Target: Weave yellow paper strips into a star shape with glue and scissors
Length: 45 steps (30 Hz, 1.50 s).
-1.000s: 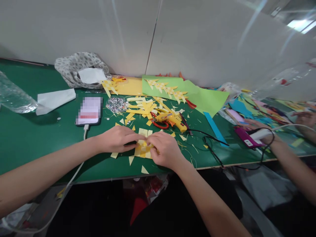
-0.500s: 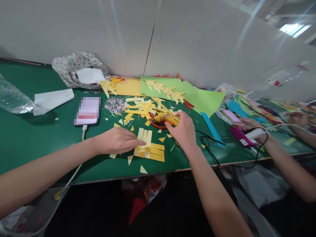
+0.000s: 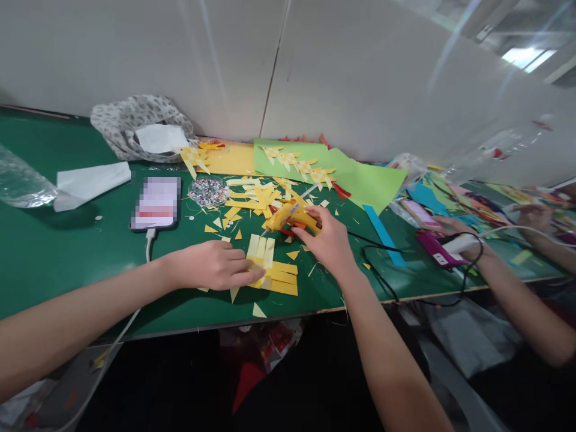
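Observation:
My right hand is closed round the handle of a yellow hot glue gun, whose nozzle points down and left. Just below the nozzle lies a woven piece of yellow paper strips, with pale strips running up and deeper yellow ones running right. My left hand holds this piece down at its left side, index finger reaching over the weave and the other fingers curled. Its thumb is hidden. Behind the glue gun I see red scissors handles, partly covered, among loose yellow paper strips.
A charging phone, a dish of small beads and a cloth bag stand left. Finished paper fish shapes lie on green paper. A blue strip and black cord lie right, near another person's hand.
The glue gun has been raised and turned, its nozzle now nearer the woven paper. My left hand has shifted slightly down over the paper. The view has moved a little.

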### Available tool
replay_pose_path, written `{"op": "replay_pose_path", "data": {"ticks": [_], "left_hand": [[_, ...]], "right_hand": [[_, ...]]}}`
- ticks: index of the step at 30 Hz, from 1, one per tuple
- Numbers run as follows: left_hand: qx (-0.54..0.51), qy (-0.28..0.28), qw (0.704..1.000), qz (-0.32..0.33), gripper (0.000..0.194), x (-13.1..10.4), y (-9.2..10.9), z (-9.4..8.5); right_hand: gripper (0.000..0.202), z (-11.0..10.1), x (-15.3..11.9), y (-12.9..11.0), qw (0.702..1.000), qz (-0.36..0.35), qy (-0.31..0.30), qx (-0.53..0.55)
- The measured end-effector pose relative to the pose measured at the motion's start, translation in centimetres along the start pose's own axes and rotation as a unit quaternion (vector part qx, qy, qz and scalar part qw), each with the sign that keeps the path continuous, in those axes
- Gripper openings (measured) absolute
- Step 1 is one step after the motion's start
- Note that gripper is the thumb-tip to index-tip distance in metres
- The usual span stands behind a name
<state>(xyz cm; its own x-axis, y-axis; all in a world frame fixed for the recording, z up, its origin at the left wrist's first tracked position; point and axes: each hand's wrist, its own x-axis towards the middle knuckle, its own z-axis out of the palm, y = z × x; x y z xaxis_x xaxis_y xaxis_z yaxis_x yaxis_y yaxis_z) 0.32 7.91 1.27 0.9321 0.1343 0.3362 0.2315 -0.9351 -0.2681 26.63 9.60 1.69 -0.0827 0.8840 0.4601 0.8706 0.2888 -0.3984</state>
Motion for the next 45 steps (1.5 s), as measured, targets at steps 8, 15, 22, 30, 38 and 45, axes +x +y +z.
{"op": "replay_pose_path", "data": {"ticks": [8, 15, 22, 30, 38, 45], "left_hand": [[0.041, -0.007, 0.998, 0.051, 0.037, 0.1, 0.2, -0.4], [0.073, -0.035, 0.994, 0.071, 0.044, 0.0, 0.3, -0.2], [0.066, -0.027, 0.995, 0.067, 0.043, 0.1, 0.2, -0.4], [0.049, -0.026, 0.996, 0.072, 0.042, 0.0, 0.2, -0.2], [0.055, -0.026, 0.995, 0.075, 0.041, -0.1, 0.2, 0.0], [0.044, -0.015, 0.996, 0.073, 0.039, -0.1, 0.2, 0.2]], "right_hand": [[0.036, 1.0, -0.5, -0.2, 0.992, -0.116, -0.007, -0.046], [0.031, 1.4, -0.7, -0.5, 0.988, -0.145, -0.013, -0.041], [0.026, 1.2, -0.4, -0.7, 0.991, -0.125, -0.018, -0.038], [0.027, 1.0, -0.3, -0.5, 0.993, -0.113, -0.001, -0.032], [0.030, 1.2, -0.5, -0.7, 0.992, -0.125, 0.010, -0.010], [0.030, 1.1, -0.4, -0.7, 0.992, -0.123, -0.004, -0.012]]}}
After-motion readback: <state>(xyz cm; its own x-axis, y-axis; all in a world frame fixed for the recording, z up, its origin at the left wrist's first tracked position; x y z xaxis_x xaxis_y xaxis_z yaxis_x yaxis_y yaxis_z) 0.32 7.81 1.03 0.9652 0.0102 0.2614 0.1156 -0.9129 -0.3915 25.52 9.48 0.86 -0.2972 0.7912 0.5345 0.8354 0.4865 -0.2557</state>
